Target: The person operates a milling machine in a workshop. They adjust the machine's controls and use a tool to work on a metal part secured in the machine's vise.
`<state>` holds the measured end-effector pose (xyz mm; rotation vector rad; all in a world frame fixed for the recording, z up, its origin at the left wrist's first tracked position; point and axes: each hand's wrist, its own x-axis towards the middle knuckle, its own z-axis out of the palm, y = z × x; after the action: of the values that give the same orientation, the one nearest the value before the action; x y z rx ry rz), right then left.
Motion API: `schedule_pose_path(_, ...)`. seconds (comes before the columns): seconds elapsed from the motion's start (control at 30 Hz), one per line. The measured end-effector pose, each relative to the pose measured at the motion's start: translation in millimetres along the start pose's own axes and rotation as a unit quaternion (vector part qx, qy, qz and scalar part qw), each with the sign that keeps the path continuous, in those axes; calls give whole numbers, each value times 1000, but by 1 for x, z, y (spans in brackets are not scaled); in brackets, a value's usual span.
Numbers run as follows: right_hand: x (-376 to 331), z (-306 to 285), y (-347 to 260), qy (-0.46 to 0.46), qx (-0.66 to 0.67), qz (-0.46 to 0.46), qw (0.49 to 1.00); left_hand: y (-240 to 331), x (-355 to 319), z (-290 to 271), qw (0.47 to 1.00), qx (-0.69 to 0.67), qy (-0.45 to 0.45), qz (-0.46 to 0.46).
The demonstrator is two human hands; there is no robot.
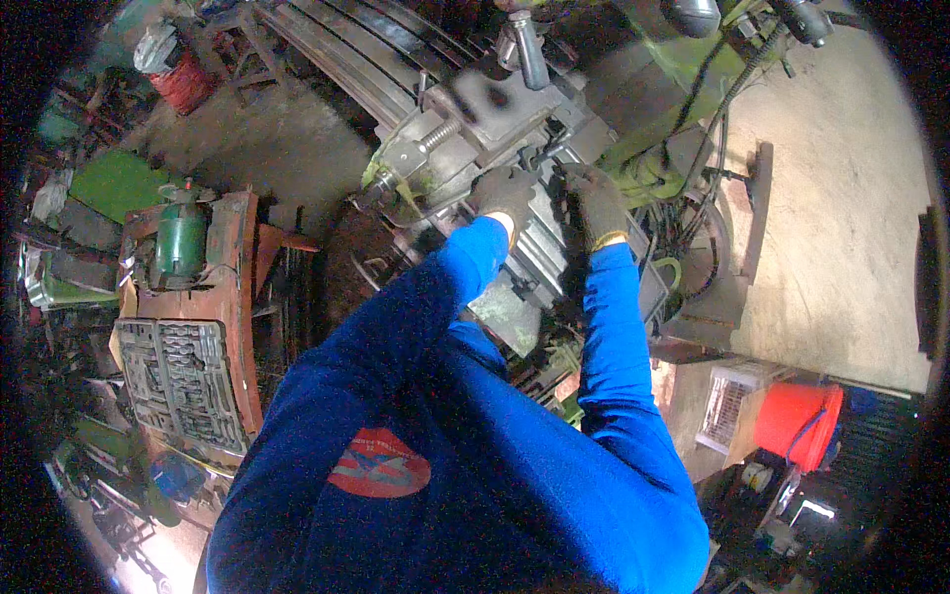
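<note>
Both hands wear dark work gloves and reach over a metal machine. My left hand (pixel 507 193) is closed, with curled fingers at a small dark metal fitting (pixel 539 153). To its right, my right hand (pixel 594 203) is also curled, fingertips toward the same fitting. What either hand grips is too dark to make out. Under and between them runs a grooved metal slide (pixel 539 243). Just beyond my left hand sits a heavy metal block (pixel 495 104), with a thick threaded screw (pixel 440 136) at its left. A lever handle (pixel 531 59) stands above the block.
A long slotted machine table (pixel 346 49) stretches to the far left. On a rusty bench (pixel 242 228) at left stand a green canister (pixel 181 238) and an open socket set (pixel 183 381). Cables (pixel 708 158) hang at right. A red container (pixel 800 426) is lower right, a red bucket (pixel 183 84) upper left.
</note>
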<state>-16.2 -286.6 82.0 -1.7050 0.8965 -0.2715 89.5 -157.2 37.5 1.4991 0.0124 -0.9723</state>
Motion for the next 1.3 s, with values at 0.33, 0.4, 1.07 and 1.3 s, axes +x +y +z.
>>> schedule_pose_path(0.33, 49, 8, 2, -1, -331, -47, 942, -64, 72, 30, 983, 81, 155, 60)
schedule_pose_path(0.4, 66, 0, 21, -35, -322, -63, 944, -55, 63, 37, 975, 125, 166, 73)
schedule_pose_path(1.07, 80, -21, 38, -149, -360, -331, 859, -23, 30, 44, 985, -59, 163, 12)
schedule_pose_path(1.3, 76, -25, 31, -151, -337, -451, 813, -16, 22, 50, 976, -184, 118, -17)
